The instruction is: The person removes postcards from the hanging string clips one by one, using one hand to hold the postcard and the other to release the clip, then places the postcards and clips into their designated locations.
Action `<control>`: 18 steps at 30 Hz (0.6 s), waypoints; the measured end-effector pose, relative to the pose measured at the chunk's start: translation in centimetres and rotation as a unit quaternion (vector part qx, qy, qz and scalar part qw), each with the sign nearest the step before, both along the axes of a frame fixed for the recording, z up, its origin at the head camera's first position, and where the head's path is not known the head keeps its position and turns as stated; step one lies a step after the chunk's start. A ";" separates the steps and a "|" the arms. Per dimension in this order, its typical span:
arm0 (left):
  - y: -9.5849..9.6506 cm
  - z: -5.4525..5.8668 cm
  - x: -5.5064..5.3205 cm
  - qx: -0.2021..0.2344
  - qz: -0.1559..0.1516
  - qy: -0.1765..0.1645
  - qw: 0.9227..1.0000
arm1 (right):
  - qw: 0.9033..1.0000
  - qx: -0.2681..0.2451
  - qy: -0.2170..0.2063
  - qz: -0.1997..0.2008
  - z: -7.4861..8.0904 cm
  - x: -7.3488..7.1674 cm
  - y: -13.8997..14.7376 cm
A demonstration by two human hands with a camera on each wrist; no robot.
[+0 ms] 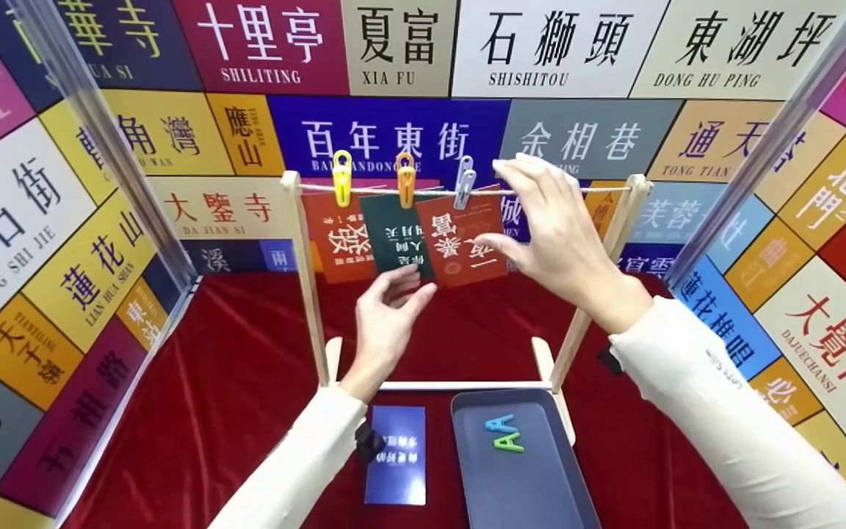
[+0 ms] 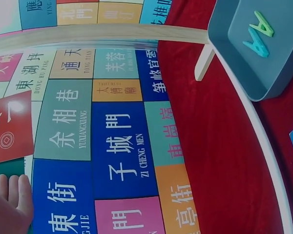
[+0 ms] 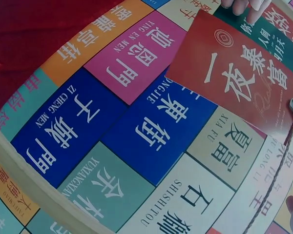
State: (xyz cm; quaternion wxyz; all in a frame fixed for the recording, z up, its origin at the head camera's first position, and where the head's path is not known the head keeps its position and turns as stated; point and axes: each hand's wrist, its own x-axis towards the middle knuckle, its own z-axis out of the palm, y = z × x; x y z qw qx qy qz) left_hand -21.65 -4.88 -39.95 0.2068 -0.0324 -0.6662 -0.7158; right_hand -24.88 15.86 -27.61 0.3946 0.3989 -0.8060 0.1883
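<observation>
A string (image 1: 599,191) spans a wooden frame (image 1: 308,294). From it hang an orange-red card (image 1: 335,253) under a yellow clothespin (image 1: 342,178), a dark green card (image 1: 391,231) with an orange clothespin (image 1: 406,180), and a red card (image 1: 467,250) with a grey clothespin (image 1: 465,184). The red card hangs tilted, overlapping the green one. My left hand (image 1: 386,316) is by the lower edges of the green and red cards, thumb and fingers apart; contact is unclear. Beside the red card's right edge, my right hand (image 1: 559,228) has its fingers spread, off the grey clothespin.
On the red cloth (image 1: 232,411) lie a blue card (image 1: 397,477) and a dark grey tray (image 1: 526,492). Inside the tray are a blue clothespin (image 1: 500,423) and a green clothespin (image 1: 508,442). Panels with printed place names stand behind and at both sides.
</observation>
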 end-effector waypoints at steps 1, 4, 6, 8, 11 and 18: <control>0.0 0.1 -0.1 0.000 0.002 -0.001 1.000 | 1.000 0.003 -0.002 -0.002 0.1 -0.1 0.0; -0.1 0.4 -0.4 -0.003 0.010 -0.005 1.000 | 1.000 0.008 -0.011 -0.002 0.6 -0.5 -0.1; -0.1 0.5 -0.6 -0.004 0.014 -0.006 1.000 | 1.000 0.012 -0.016 -0.001 1.0 -0.8 -0.3; 0.1 0.5 -0.8 -0.001 0.016 -0.006 1.000 | 1.000 0.013 -0.025 0.002 1.3 -1.0 -0.5; 0.4 0.5 -1.1 0.004 0.018 -0.010 1.000 | 0.999 0.014 -0.050 0.003 1.7 -1.4 -0.9; 1.2 0.3 -1.4 0.004 0.024 -0.016 1.000 | 0.990 -0.022 -0.140 -0.007 2.4 -1.6 -1.9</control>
